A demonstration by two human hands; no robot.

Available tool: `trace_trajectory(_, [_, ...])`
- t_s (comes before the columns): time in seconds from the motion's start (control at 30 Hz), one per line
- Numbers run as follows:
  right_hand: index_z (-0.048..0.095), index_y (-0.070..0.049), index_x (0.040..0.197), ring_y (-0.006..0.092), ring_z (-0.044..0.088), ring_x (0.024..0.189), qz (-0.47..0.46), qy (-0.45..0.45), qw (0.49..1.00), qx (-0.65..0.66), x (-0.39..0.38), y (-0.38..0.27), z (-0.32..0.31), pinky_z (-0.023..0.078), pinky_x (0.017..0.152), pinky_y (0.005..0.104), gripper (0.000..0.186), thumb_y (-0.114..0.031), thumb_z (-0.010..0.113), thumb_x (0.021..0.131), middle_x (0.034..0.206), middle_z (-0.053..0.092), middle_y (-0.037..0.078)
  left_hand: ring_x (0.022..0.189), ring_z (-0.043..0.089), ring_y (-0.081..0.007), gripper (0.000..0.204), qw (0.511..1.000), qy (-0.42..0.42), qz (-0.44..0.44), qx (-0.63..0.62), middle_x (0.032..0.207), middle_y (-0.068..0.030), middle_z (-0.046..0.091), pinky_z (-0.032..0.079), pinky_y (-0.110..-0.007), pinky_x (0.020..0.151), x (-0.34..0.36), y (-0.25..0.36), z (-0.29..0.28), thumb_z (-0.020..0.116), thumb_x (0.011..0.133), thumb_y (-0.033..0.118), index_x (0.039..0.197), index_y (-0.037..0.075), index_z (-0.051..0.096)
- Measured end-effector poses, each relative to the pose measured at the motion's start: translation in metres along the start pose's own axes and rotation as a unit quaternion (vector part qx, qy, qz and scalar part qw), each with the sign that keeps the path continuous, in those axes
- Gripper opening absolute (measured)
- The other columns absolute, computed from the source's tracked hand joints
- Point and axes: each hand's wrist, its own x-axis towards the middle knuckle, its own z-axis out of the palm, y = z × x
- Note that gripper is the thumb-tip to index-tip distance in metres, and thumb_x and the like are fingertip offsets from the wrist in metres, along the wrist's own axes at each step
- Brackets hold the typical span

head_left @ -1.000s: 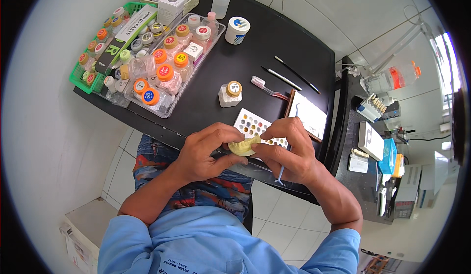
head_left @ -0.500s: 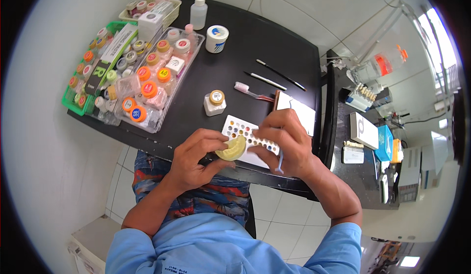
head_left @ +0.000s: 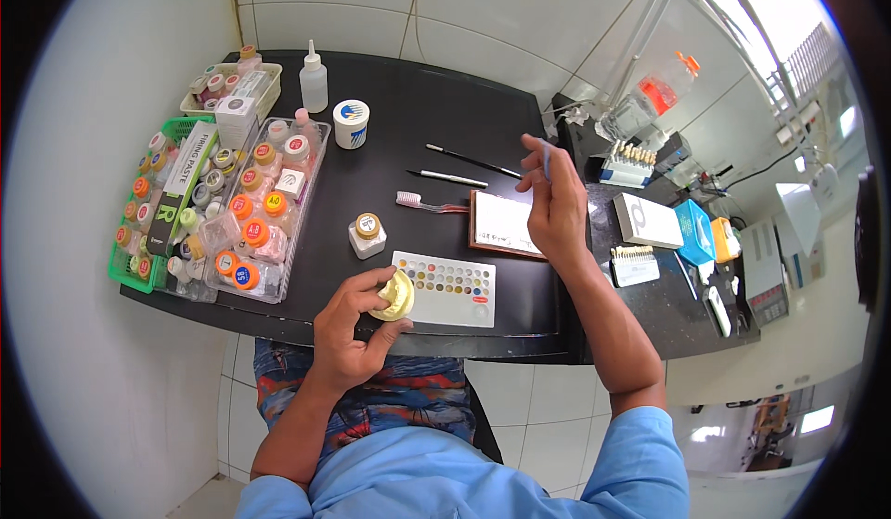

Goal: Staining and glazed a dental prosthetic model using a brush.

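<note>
My left hand [head_left: 348,338] is closed around a pale yellow dental cast [head_left: 401,302], thumb below and fingers above it. The cast is over the left edge of a white palette [head_left: 436,313] with rows of small coloured wells. Raised beyond the palette, at the right of the black table, my right hand [head_left: 559,208] pinches a slim light-blue tool [head_left: 546,161]; most of the tool is hidden by the fingers. Beside that hand lies a white pad with a brown edge [head_left: 501,224]. A small square jar with a gold lid [head_left: 368,240] stands behind the cast.
Trays of small capped jars [head_left: 264,240] fill the left side. A dropper bottle [head_left: 314,83] and white tub [head_left: 351,124] stand farther back. A toothbrush [head_left: 432,204], a white pen-like tool [head_left: 447,178] and a black stick [head_left: 469,159] lie mid-table. A side counter holds boxes [head_left: 647,219].
My right hand has moved from over the palette, away and up to beside the pad, with the blue tool. The left hand keeps the cast, which is now tilted differently. The view has shifted.
</note>
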Motion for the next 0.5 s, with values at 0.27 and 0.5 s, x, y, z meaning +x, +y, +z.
trace_trajectory(0.27, [0.067, -0.007, 0.139, 0.0355, 0.062, 0.12, 0.035, -0.26, 0.952, -0.159, 0.002, 0.009, -0.022, 0.048, 0.106, 0.0492, 0.056, -0.027, 0.084, 0.089, 0.121, 0.068, 0.017, 0.121, 0.072, -0.0248, 0.035, 1.0, -0.001, 0.0, -0.003, 0.14, -0.0291, 0.066, 0.06, -0.033, 0.099, 0.0, -0.001, -0.002, 0.081, 0.092, -0.004, 0.114, 0.0, 0.055])
trace_trajectory(0.5, [0.051, -0.013, 0.156, 0.0378, 0.05, 0.144, 0.072, -0.42, 0.874, -0.233, -0.004, 0.028, -0.039, 0.041, 0.119, 0.0512, 0.106, -0.04, 0.1, 0.067, 0.15, 0.058, 0.014, 0.117, 0.075, -0.0307, 0.032, 1.0, 0.017, -0.014, -0.007, 0.136, -0.0275, 0.07, 0.061, -0.037, 0.097, 0.001, 0.001, 0.002, 0.084, 0.09, 0.001, 0.11, 0.001, 0.058])
